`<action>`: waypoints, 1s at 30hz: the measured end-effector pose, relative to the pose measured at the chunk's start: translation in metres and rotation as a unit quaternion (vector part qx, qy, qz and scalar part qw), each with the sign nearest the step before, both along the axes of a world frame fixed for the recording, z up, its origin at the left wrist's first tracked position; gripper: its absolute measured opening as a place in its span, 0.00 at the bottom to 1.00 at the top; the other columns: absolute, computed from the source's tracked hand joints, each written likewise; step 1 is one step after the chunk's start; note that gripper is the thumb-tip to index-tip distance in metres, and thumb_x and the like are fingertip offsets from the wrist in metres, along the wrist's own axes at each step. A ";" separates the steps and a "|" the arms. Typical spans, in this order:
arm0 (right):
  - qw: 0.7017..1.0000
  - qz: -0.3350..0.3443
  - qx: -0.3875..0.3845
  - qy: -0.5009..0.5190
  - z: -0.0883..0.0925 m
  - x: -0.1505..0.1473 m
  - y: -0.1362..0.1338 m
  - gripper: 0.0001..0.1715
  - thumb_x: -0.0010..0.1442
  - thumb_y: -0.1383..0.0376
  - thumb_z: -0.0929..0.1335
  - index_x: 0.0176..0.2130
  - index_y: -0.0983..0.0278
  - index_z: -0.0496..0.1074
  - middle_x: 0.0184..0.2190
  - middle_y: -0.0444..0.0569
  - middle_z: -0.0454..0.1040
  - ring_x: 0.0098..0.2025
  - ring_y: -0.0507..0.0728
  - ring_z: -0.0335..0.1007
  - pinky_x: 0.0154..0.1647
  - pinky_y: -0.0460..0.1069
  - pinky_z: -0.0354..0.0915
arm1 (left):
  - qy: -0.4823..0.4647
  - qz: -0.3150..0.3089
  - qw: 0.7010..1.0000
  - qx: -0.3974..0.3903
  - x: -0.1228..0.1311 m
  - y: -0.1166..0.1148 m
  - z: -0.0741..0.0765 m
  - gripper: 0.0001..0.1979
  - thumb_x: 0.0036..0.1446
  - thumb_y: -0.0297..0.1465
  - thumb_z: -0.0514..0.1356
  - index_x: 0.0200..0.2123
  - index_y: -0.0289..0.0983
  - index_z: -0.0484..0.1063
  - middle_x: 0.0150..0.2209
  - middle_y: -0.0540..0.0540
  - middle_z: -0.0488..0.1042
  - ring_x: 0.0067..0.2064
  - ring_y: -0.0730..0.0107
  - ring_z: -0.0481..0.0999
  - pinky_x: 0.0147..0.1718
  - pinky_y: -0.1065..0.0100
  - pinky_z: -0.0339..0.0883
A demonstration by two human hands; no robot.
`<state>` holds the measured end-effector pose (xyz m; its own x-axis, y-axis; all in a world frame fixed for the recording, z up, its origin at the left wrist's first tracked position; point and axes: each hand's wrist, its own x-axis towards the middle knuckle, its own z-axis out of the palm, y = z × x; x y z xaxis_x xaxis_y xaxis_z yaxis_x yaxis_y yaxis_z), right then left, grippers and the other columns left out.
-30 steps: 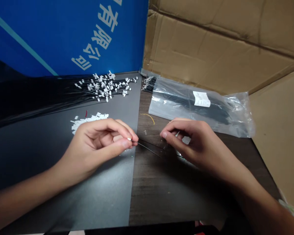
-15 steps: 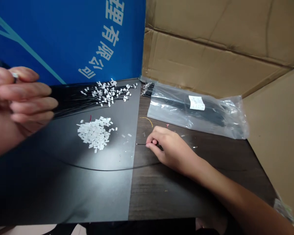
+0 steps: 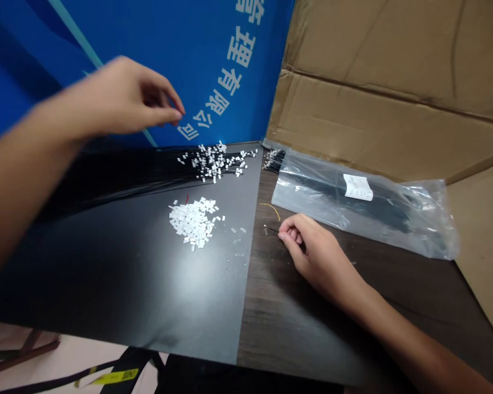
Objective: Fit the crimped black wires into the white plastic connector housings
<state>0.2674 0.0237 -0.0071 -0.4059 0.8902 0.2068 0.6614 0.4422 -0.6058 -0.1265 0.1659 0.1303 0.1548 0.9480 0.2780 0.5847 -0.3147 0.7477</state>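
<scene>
My left hand (image 3: 127, 101) is raised over the back left, above a bundle of thin black wires (image 3: 148, 178). Its thumb and fingertips come together, but anything between them is hidden. White connectors (image 3: 213, 163) crowd the right ends of that bundle. On the brown side of the table, my right hand (image 3: 308, 246) pinches a thin black wire (image 3: 273, 230), whose small metal tip points left. Between the hands lies a heap of loose white connector housings (image 3: 193, 221).
A clear plastic bag of black wires (image 3: 312, 200) lies along the cardboard wall (image 3: 378, 115). Near the right hand are a yellow wire scrap (image 3: 273, 209) and small clear pieces (image 3: 237, 241). A blue panel (image 3: 156, 33) bounds the back left.
My left hand has swung rightward and turned over; the white connector in its fingers no longer shows. The wire arc across the table is gone. My right hand still pinches its wire. The view shifted left.
</scene>
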 end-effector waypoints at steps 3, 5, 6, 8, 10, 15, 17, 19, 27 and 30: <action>1.000 -0.008 0.010 0.014 -0.003 0.002 0.000 0.08 0.78 0.69 0.67 0.49 0.60 0.77 0.37 0.50 0.82 0.35 0.60 0.79 0.38 0.53 0.72 | 0.095 0.008 0.995 0.001 0.018 -0.007 -0.031 0.14 0.75 0.35 0.67 0.49 0.30 0.91 0.47 0.63 0.92 0.58 0.83 0.86 0.63 0.88 0.70; 0.999 -0.011 0.020 0.022 -0.005 0.003 -0.001 0.09 0.80 0.67 0.67 0.52 0.61 0.79 0.38 0.51 0.83 0.36 0.60 0.80 0.40 0.54 0.75 | 0.139 0.027 0.990 0.012 0.019 -0.026 -0.050 0.15 0.73 0.31 0.71 0.58 0.34 0.91 0.63 0.52 0.91 0.67 0.71 0.82 0.76 0.74 0.65; 0.999 -0.012 0.024 0.026 -0.006 0.003 -0.001 0.10 0.81 0.67 0.67 0.53 0.62 0.80 0.39 0.52 0.83 0.36 0.60 0.81 0.41 0.54 0.76 | 0.154 0.042 0.987 0.015 0.017 -0.039 -0.058 0.17 0.71 0.30 0.74 0.61 0.36 0.91 0.65 0.48 0.90 0.65 0.67 0.82 0.76 0.70 0.65; 0.999 -0.010 0.029 0.031 -0.007 0.003 -0.002 0.12 0.81 0.66 0.67 0.53 0.62 0.82 0.40 0.52 0.84 0.37 0.61 0.82 0.42 0.54 0.77 | 0.175 0.067 0.982 -0.005 0.009 -0.063 -0.072 0.14 0.70 0.31 0.73 0.56 0.35 0.93 0.55 0.44 0.92 0.50 0.64 0.83 0.61 0.67 0.74; 0.999 -0.005 0.032 0.035 -0.007 0.002 -0.003 0.12 0.80 0.66 0.68 0.52 0.62 0.83 0.39 0.52 0.84 0.37 0.61 0.82 0.42 0.55 0.78 | 0.187 0.073 0.978 -0.059 0.001 -0.082 -0.082 0.08 0.67 0.31 0.74 0.44 0.36 0.94 0.39 0.46 0.91 0.39 0.61 0.83 0.45 0.64 0.74; 0.999 0.003 0.038 0.037 -0.005 0.002 -0.002 0.12 0.79 0.68 0.68 0.51 0.62 0.84 0.38 0.52 0.83 0.36 0.61 0.82 0.42 0.55 0.78 | 0.180 0.079 0.971 -0.138 -0.005 -0.093 -0.093 0.05 0.62 0.33 0.79 0.39 0.38 0.94 0.32 0.49 0.92 0.37 0.57 0.86 0.38 0.65 0.70; 0.999 0.003 0.040 0.037 -0.005 0.003 -0.002 0.13 0.79 0.68 0.68 0.50 0.63 0.84 0.38 0.52 0.83 0.36 0.61 0.81 0.41 0.54 0.78 | 0.171 0.080 0.971 -0.144 -0.003 -0.089 -0.094 0.03 0.60 0.31 0.79 0.38 0.39 0.94 0.31 0.51 0.91 0.36 0.59 0.86 0.38 0.66 0.70; 0.998 0.002 0.040 0.039 -0.004 0.003 -0.001 0.13 0.79 0.68 0.68 0.50 0.64 0.84 0.38 0.52 0.83 0.36 0.61 0.81 0.41 0.54 0.78 | 0.159 0.078 0.974 -0.143 -0.001 -0.087 -0.094 0.02 0.59 0.28 0.80 0.36 0.40 0.94 0.28 0.53 0.90 0.34 0.61 0.84 0.38 0.67 0.69; 0.995 0.014 0.017 0.093 0.011 -0.005 -0.014 0.10 0.80 0.68 0.69 0.48 0.61 0.82 0.38 0.49 0.82 0.37 0.58 0.79 0.40 0.52 0.76 | 0.006 -0.008 0.994 -0.108 0.035 -0.107 -0.083 0.11 0.68 0.39 0.75 0.41 0.38 0.94 0.38 0.46 0.93 0.39 0.63 0.88 0.39 0.70 0.78; 0.991 0.015 0.004 0.135 0.019 -0.011 -0.023 0.09 0.79 0.68 0.70 0.45 0.61 0.81 0.37 0.47 0.82 0.36 0.56 0.77 0.38 0.51 0.74 | -0.091 -0.067 0.982 -0.152 0.079 -0.132 -0.097 0.13 0.69 0.43 0.76 0.43 0.39 0.94 0.36 0.43 0.92 0.35 0.60 0.92 0.39 0.65 0.87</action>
<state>0.2561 0.0011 0.0117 -0.3615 0.8764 0.3183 0.4621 0.4649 -0.7552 -0.0471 0.0340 0.0336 0.2587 0.9658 0.0201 0.4016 -0.1265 0.9070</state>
